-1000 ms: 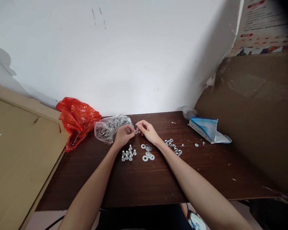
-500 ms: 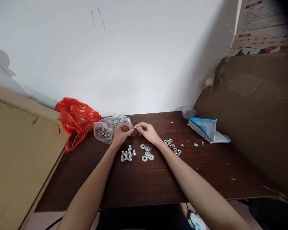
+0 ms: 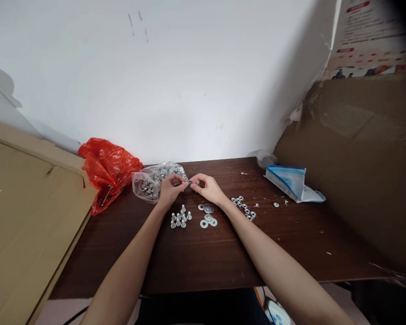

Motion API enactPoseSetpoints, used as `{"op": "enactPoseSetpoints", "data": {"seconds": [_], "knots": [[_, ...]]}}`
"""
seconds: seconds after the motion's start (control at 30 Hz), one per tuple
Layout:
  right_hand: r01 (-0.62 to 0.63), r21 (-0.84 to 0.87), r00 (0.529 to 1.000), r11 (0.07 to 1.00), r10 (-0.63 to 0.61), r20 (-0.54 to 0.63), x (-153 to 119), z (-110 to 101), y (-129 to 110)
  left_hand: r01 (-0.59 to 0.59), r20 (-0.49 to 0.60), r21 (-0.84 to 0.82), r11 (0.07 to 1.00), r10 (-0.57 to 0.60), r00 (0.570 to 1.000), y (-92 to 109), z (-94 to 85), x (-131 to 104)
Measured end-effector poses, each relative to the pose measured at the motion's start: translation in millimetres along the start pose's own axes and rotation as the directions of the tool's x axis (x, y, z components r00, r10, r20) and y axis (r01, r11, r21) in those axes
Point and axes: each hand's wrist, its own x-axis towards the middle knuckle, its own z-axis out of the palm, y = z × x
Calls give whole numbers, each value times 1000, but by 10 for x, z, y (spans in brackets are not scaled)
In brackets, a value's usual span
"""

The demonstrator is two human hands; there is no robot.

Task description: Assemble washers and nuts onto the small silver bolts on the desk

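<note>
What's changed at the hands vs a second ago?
Right hand's fingertips came down; they were slightly apart from the left hand's, and now both hands meet on a small metal part. Unchanged: bolts, flat washers, nuts, clear bag, red bag.

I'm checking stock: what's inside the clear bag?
Through the clear bag, a heap of small metal parts shows. The left hand, in front of it, covers part of the near right side, and parts deeper in the heap are hidden.
</note>
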Motion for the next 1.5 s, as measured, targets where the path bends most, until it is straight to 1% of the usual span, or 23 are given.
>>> {"op": "enactPoseSetpoints", "data": {"seconds": [0.33, 0.57, 0.77, 1.1, 1.27, 1.5], "knots": [[-2, -22, 1000, 1000, 2, -9, 3, -3, -6, -16, -11, 27, 999, 17, 1000, -8, 3, -4], [19, -42, 1000, 999, -18, 5, 1, -7, -34, -17, -14, 4, 1000, 17, 1000, 5, 6, -6], [-5, -61, 1000, 998, 6, 19, 3, -3, -33, -3, -12, -5, 1000, 3, 1000, 23, 14, -11], [35, -66, 999, 997, -33, 32, 11, -9, -26, -3, -10, -11, 1000, 3, 1000, 21, 11, -10], [35, -69, 999, 997, -33, 28, 16, -10, -13, -15, -2, 12, 1000, 15, 1000, 8, 1, -9], [27, -59, 998, 998, -24, 55, 24, -22, -9, -18, 9, 14, 1000, 18, 1000, 17, -4, -16]]}}
